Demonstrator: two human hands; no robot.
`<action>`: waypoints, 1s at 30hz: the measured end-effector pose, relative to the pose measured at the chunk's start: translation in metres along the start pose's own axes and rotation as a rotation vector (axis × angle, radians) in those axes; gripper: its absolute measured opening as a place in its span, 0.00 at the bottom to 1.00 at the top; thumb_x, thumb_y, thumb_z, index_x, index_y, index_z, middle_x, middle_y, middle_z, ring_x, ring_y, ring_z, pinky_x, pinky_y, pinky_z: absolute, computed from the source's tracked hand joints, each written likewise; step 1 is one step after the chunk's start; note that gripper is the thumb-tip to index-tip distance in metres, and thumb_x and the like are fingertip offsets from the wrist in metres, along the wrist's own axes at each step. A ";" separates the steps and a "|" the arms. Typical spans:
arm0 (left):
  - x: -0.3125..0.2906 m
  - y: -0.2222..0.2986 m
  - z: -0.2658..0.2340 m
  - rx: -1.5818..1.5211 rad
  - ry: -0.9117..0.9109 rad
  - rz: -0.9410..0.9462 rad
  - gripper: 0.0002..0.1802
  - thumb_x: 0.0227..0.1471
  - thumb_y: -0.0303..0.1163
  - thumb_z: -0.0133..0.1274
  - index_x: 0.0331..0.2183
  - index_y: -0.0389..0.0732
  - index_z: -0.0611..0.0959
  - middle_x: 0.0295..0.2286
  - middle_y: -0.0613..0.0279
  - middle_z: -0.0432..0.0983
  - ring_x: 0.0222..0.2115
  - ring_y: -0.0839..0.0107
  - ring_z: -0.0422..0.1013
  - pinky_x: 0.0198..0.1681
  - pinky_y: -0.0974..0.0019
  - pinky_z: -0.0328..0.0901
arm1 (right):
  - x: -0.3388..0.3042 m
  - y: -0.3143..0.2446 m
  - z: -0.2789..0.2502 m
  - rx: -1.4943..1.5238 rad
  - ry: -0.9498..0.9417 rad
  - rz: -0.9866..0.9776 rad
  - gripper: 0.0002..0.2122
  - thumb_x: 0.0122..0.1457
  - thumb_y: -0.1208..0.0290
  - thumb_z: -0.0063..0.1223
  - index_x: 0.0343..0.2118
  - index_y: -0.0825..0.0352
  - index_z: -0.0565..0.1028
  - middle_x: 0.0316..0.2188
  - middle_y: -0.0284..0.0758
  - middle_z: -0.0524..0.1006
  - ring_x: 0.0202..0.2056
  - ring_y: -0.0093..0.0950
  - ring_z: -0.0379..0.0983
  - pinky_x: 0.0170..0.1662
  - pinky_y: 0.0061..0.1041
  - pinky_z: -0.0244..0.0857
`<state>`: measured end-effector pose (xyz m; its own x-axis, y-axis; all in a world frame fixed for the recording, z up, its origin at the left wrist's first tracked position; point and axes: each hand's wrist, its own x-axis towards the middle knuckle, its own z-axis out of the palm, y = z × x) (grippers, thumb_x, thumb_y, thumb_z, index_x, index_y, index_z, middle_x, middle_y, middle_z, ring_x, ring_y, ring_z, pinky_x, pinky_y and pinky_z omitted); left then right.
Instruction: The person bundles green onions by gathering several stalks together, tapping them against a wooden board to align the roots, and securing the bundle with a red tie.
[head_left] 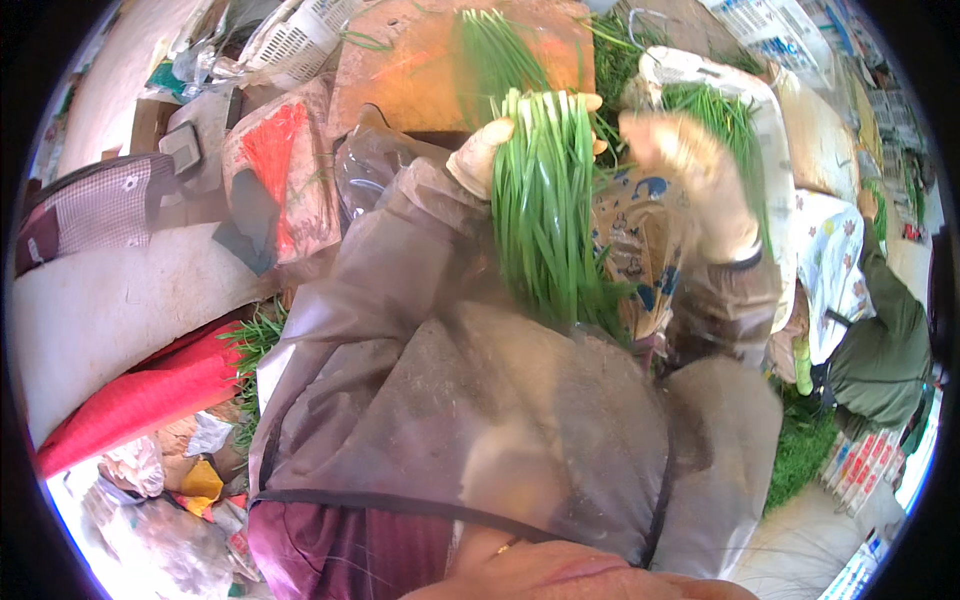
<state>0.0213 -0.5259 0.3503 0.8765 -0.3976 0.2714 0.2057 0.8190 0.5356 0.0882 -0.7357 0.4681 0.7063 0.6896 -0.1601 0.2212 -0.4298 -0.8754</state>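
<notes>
My gloved left hand [482, 158] is closed around a thick bunch of garlic chives [545, 210], just under its pale cut ends, which point up. The long green leaves hang down in front of my lap. To the right, my gloved right hand [690, 160] is raised apart from the bunch, near a white basket. Motion smears its fingers, so whether anything is in them does not show. Beyond the held bunch, more chives [495, 50] lie on an orange-topped board [400, 75].
The white plastic basket [780, 140] at my right holds more greens [725, 115]. Red ties [272, 150] lie on a stool-like block at the left. Another person in a dark green sleeve [880, 350] sits at far right, beside greens on the floor [805, 440].
</notes>
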 end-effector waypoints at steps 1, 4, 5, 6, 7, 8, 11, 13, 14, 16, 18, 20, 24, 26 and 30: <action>0.001 -0.004 -0.002 -0.028 0.036 -0.069 0.52 0.46 0.61 0.51 0.61 0.36 0.54 0.49 0.54 0.69 0.52 0.57 0.65 0.60 0.56 0.55 | 0.011 -0.012 -0.003 0.086 0.077 -0.212 0.24 0.55 0.53 0.55 0.50 0.64 0.73 0.47 0.37 0.74 0.45 0.28 0.73 0.50 0.27 0.65; -0.002 -0.017 -0.011 -0.324 0.059 -0.088 0.33 0.53 0.44 0.45 0.56 0.37 0.64 0.49 0.51 0.68 0.49 0.61 0.67 0.54 0.60 0.62 | 0.076 -0.016 0.030 -0.380 0.231 -0.666 0.25 0.57 0.48 0.49 0.48 0.66 0.74 0.46 0.39 0.75 0.45 0.31 0.72 0.53 0.28 0.61; -0.005 -0.018 -0.015 -0.377 0.008 -0.071 0.31 0.53 0.44 0.44 0.55 0.37 0.66 0.49 0.52 0.68 0.48 0.62 0.67 0.54 0.60 0.62 | 0.085 -0.012 0.031 -0.335 -0.161 -0.611 0.21 0.61 0.55 0.43 0.52 0.64 0.70 0.48 0.39 0.74 0.48 0.33 0.70 0.55 0.29 0.59; -0.009 -0.018 -0.018 -0.457 -0.089 -0.039 0.29 0.54 0.43 0.44 0.54 0.37 0.67 0.49 0.52 0.68 0.48 0.62 0.67 0.54 0.61 0.62 | 0.093 -0.005 0.035 -0.323 -0.527 -0.495 0.20 0.64 0.57 0.37 0.54 0.61 0.68 0.50 0.39 0.72 0.51 0.35 0.68 0.56 0.30 0.59; -0.013 -0.017 -0.020 -0.570 -0.079 -0.083 0.27 0.54 0.42 0.42 0.53 0.37 0.68 0.49 0.55 0.68 0.49 0.65 0.66 0.55 0.62 0.60 | 0.101 0.001 0.041 -0.398 -0.724 -0.399 0.19 0.66 0.60 0.32 0.57 0.58 0.66 0.53 0.38 0.70 0.53 0.36 0.67 0.56 0.32 0.58; -0.017 -0.018 -0.019 -0.481 -0.098 -0.043 0.26 0.54 0.41 0.44 0.52 0.37 0.69 0.49 0.56 0.68 0.50 0.66 0.65 0.55 0.62 0.60 | 0.104 0.005 0.045 -0.555 -0.650 -0.655 0.20 0.65 0.58 0.34 0.57 0.56 0.66 0.54 0.37 0.70 0.52 0.37 0.67 0.55 0.32 0.60; -0.026 -0.011 -0.006 -0.424 0.123 -0.094 0.26 0.49 0.40 0.51 0.49 0.37 0.72 0.48 0.57 0.69 0.50 0.64 0.65 0.54 0.61 0.61 | 0.101 0.005 0.053 -0.456 -0.431 -0.653 0.23 0.59 0.45 0.43 0.51 0.54 0.71 0.43 0.35 0.77 0.42 0.37 0.73 0.44 0.29 0.65; -0.024 -0.009 0.008 -0.468 0.205 -0.108 0.25 0.47 0.38 0.53 0.46 0.36 0.74 0.45 0.55 0.72 0.48 0.62 0.67 0.54 0.60 0.62 | 0.094 -0.007 0.055 -0.636 -0.329 -0.699 0.24 0.59 0.46 0.45 0.54 0.53 0.68 0.42 0.35 0.77 0.41 0.34 0.74 0.43 0.28 0.66; -0.019 -0.005 0.013 -0.319 0.187 -0.070 0.24 0.45 0.37 0.54 0.45 0.36 0.75 0.42 0.55 0.73 0.47 0.62 0.68 0.53 0.60 0.63 | 0.093 -0.015 0.056 -0.533 -0.326 -0.537 0.25 0.58 0.47 0.46 0.56 0.53 0.67 0.42 0.35 0.77 0.40 0.31 0.74 0.42 0.27 0.66; -0.008 0.007 0.020 -0.026 0.168 -0.016 0.23 0.43 0.35 0.56 0.42 0.36 0.76 0.38 0.54 0.75 0.43 0.60 0.71 0.52 0.60 0.64 | 0.084 -0.024 0.047 -0.167 -0.365 -0.107 0.24 0.59 0.50 0.47 0.56 0.55 0.67 0.41 0.35 0.77 0.40 0.29 0.74 0.42 0.25 0.66; -0.002 0.034 0.015 0.238 0.120 0.121 0.22 0.44 0.35 0.58 0.42 0.37 0.76 0.34 0.54 0.75 0.40 0.56 0.72 0.48 0.54 0.67 | 0.082 -0.023 0.035 0.028 -0.095 -0.289 0.22 0.59 0.54 0.48 0.54 0.60 0.69 0.41 0.35 0.77 0.40 0.28 0.74 0.44 0.23 0.66; -0.013 0.075 0.007 0.359 0.299 0.194 0.30 0.44 0.36 0.59 0.49 0.40 0.70 0.35 0.56 0.75 0.41 0.58 0.72 0.44 0.54 0.70 | 0.060 -0.010 -0.008 0.214 0.200 -0.330 0.21 0.56 0.71 0.57 0.52 0.72 0.67 0.41 0.36 0.74 0.45 0.25 0.68 0.51 0.22 0.61; -0.020 0.137 -0.002 0.139 0.383 0.635 0.22 0.53 0.31 0.51 0.51 0.47 0.68 0.36 0.56 0.73 0.35 0.63 0.72 0.38 0.61 0.71 | 0.041 0.014 -0.038 -0.236 0.310 -0.146 0.17 0.62 0.59 0.46 0.50 0.63 0.73 0.48 0.32 0.74 0.46 0.22 0.72 0.51 0.21 0.64; -0.023 0.155 0.007 0.184 0.618 0.667 0.25 0.48 0.31 0.57 0.49 0.42 0.72 0.36 0.62 0.75 0.42 0.63 0.71 0.50 0.53 0.66 | 0.028 0.006 -0.038 0.011 0.312 0.050 0.16 0.63 0.60 0.46 0.49 0.62 0.74 0.48 0.32 0.74 0.43 0.21 0.72 0.50 0.21 0.64; -0.017 0.121 0.036 0.316 0.312 0.510 0.21 0.53 0.27 0.50 0.49 0.45 0.70 0.36 0.57 0.73 0.34 0.64 0.72 0.35 0.63 0.71 | 0.023 -0.043 -0.006 0.268 0.294 -0.290 0.17 0.60 0.65 0.50 0.50 0.66 0.71 0.45 0.32 0.73 0.44 0.23 0.70 0.50 0.22 0.63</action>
<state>0.0155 -0.4353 0.4393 0.9245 0.1841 0.3338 -0.3628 0.6935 0.6224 0.0989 -0.7054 0.5046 0.8096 0.5484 0.2092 0.2832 -0.0527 -0.9576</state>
